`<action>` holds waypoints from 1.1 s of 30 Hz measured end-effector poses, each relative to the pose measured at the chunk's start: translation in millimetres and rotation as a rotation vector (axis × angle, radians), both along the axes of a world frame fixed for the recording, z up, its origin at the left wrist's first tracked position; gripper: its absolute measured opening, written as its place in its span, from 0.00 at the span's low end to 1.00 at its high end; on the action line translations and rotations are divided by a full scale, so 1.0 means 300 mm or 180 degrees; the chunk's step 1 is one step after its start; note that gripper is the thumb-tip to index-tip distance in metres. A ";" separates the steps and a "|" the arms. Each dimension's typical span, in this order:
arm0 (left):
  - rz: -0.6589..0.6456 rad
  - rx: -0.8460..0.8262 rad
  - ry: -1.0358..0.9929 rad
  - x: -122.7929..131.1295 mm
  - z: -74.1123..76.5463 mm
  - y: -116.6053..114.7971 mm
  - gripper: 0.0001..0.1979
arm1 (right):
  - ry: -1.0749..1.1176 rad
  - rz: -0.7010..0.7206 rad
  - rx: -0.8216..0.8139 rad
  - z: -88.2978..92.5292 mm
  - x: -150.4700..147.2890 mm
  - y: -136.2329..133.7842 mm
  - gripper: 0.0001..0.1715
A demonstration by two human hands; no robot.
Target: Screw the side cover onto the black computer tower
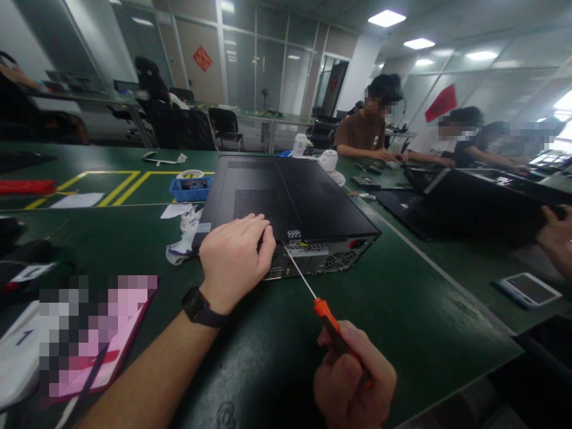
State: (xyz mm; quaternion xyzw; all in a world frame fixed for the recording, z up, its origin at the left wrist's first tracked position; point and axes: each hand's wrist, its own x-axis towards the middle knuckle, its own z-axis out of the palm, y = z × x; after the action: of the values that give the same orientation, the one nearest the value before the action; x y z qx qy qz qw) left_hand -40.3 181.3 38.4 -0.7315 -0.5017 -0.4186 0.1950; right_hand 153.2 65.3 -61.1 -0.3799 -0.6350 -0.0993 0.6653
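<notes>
A black desktop computer case (317, 187) lies flat on the green table, its rear panel with a fan grille (340, 260) facing me. On its near left part rests my left hand (239, 247), palm down with the fingers stretched over the top cover; it holds nothing that I can see. My right hand (355, 375) is closed around the orange and black handle of a screwdriver (325, 310). The long metal shaft slants up to the left, and its tip meets the top rear edge of the case, just right of my left hand. The screw itself is too small to make out.
Left of the case are a blue bin (191, 189), a roll of tape (189, 174) and crumpled white gloves (185, 238). A pink folder (129, 322) lies nearer. On the right are a phone (529, 290), another black case (473, 205) and a co-worker's hand (556, 238). Other people sit behind.
</notes>
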 end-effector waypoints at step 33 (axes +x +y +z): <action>0.0018 -0.0034 -0.0010 0.001 0.003 -0.003 0.13 | -0.0069 -0.0197 0.0068 -0.026 0.001 -0.005 0.18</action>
State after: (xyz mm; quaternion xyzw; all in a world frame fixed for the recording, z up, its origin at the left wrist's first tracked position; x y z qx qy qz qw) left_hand -40.1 180.3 39.3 -0.7305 -0.5062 -0.4164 0.1916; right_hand 153.6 63.9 -69.0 -0.3911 -0.6290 -0.1306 0.6591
